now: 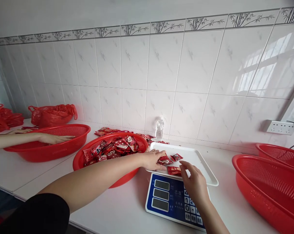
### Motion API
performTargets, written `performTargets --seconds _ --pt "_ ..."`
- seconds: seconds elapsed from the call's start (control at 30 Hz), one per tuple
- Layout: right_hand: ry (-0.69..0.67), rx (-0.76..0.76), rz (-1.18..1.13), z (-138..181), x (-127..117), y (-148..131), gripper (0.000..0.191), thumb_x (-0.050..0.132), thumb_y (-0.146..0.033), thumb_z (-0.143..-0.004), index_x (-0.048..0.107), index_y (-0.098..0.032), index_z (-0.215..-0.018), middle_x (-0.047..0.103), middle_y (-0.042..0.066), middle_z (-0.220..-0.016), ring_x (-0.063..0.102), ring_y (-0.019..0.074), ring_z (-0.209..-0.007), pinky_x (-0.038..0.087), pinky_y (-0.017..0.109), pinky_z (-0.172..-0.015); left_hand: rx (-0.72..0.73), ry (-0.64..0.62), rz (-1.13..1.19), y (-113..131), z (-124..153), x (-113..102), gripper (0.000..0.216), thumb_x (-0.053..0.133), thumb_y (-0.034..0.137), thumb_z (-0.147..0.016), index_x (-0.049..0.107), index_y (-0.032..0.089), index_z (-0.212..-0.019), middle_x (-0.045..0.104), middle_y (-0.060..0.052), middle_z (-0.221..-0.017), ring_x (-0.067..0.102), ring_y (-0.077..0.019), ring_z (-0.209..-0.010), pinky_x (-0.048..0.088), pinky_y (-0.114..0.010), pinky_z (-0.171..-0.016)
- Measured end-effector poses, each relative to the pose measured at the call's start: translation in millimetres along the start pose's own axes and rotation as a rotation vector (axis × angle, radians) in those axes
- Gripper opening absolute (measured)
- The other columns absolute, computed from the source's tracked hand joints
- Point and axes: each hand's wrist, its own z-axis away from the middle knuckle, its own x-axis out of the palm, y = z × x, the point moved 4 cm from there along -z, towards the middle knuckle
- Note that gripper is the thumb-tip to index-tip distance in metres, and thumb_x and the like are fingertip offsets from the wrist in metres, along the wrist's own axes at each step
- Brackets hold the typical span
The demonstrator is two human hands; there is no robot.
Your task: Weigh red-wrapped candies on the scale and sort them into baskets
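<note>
My left hand reaches over the left part of the white scale tray, fingers stretched out and lying against a red snack packet. My right hand is at the tray's front edge, its thumb and forefinger bent beside another red packet; no packet shows between them. A smaller dark red packet lies farther back on the tray. Under my right hand is the scale's blue keypad panel, its displays blank. A red basket full of small packets stands beneath my left forearm.
At left, a co-worker's hand reaches into another red basket. Red plastic bags sit behind it. A clear bottle and loose packets are along the wall. Red baskets stand at right, below a power strip.
</note>
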Motion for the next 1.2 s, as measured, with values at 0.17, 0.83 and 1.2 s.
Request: performTargets --seconds 0.17,0.83,1.2 --pt "-0.045 0.090 -0.040 -0.5 1.3 2.6 0.033 0.043 -0.044 -0.092 0.066 -0.026 -0.107 0.072 0.003 -0.095 0.067 0.0227 -0.079 0.051 0.033 -0.069 0.076 -0.006 0.233 9.2 -13.5 8.6 0.101 0.033 0.083 -0.077 0.002 0.023 -0.152 0.005 -0.010 -0.159 0.009 -0.0340 -0.144 0.013 -0.051 -0.115" --pt "0.161 0.120 -0.345 2.6 -11.6 8.9 0.036 0.051 -0.048 -0.090 0.065 -0.019 -0.106 0.071 0.008 -0.093 0.068 0.0210 -0.085 0.054 0.029 -0.068 0.280 0.055 0.160 42.9 -77.7 12.0 0.055 0.029 0.061 -0.092 0.067 0.020 -0.091 0.068 -0.007 -0.107 0.057 -0.0263 -0.103 0.039 -0.042 -0.095" --pt "0.135 0.117 -0.291 3.9 -13.9 3.4 0.038 0.050 -0.050 -0.090 0.067 -0.020 -0.105 0.071 0.007 -0.092 0.066 0.0172 -0.072 0.052 0.024 -0.057 -0.066 0.173 0.511 -64.8 1.1 -40.6 0.052 0.024 0.057 -0.095 0.055 0.016 -0.105 0.066 -0.009 -0.111 0.063 -0.0172 -0.099 0.047 -0.028 -0.084"
